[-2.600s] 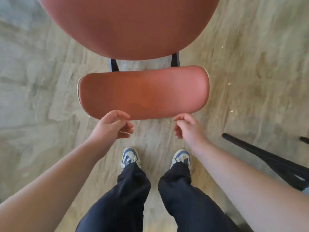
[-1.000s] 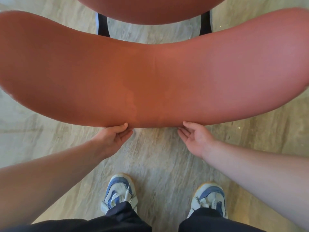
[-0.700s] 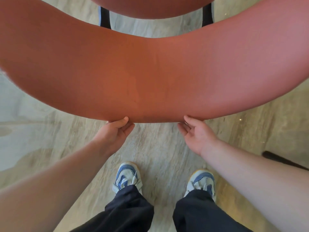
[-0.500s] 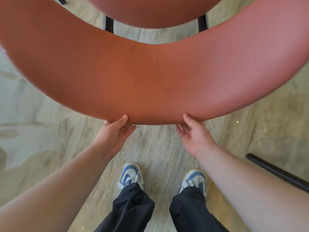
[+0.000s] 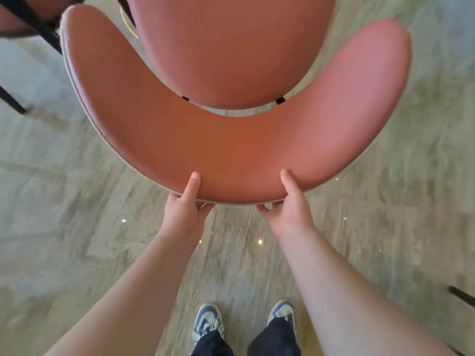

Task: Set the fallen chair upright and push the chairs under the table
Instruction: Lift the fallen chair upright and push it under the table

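Observation:
A chair with terracotta upholstery stands upright below me; its curved backrest (image 5: 239, 150) arcs across the middle of the view and its seat (image 5: 231, 47) lies beyond. My left hand (image 5: 186, 209) grips the top edge of the backrest, thumb on the front face and fingers curled behind. My right hand (image 5: 289, 209) grips the same edge a little to the right in the same way. No table shows in the frame.
Black legs and a reddish part of another chair (image 5: 28, 24) sit at the top left, close to the backrest's left end. A black bar (image 5: 462, 295) lies on the floor at the right edge. My shoes (image 5: 208, 322) stand on the pale wood-grain floor (image 5: 77, 227).
The chair has moved away from me and the view has risen. My thumbs now lie over the front of the backrest. Another chair's legs have come into view at the top left.

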A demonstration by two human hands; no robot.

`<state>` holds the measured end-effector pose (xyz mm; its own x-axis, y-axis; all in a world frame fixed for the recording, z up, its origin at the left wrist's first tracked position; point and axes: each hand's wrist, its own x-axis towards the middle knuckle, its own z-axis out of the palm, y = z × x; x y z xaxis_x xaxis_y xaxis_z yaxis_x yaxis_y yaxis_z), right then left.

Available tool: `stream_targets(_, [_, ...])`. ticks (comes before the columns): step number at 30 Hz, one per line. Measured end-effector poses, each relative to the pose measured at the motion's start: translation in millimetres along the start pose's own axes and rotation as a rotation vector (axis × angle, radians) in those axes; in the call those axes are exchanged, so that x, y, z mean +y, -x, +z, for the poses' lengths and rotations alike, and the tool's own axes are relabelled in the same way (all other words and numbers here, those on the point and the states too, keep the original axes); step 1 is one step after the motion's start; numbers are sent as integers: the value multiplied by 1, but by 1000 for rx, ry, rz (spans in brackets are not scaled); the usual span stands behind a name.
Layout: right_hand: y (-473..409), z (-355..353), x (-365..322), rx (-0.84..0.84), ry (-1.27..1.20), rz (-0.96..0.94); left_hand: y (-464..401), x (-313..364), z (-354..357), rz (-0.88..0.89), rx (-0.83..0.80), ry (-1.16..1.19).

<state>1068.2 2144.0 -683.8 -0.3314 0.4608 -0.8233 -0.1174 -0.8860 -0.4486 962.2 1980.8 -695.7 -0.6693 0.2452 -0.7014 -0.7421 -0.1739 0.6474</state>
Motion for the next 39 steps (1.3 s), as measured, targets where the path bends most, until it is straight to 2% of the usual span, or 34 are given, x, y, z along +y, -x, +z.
stream_targets(3, [1, 44, -30, -37, 6, -31, -12, 43, 36, -19, -42, 11])
stream_targets(7, [-1, 95, -63, -224, -91, -51, -27, 94, 81, -61, -21, 47])
stream_targets(12, [-14, 150, -105, -262, -68, -46, -45, 148, 132, -29, 32, 90])
stream_targets(17, [-17, 206, -147, -201, -61, 18, -61, 202, 173, -23, 117, 56])
stream_targets(30, [-60, 356, -246, -69, 132, 19, -138, 336, 274, -107, 77, 14])
stream_targets(39, [-92, 426, -284, 5, 207, 19, -186, 391, 323, -180, 122, -24])
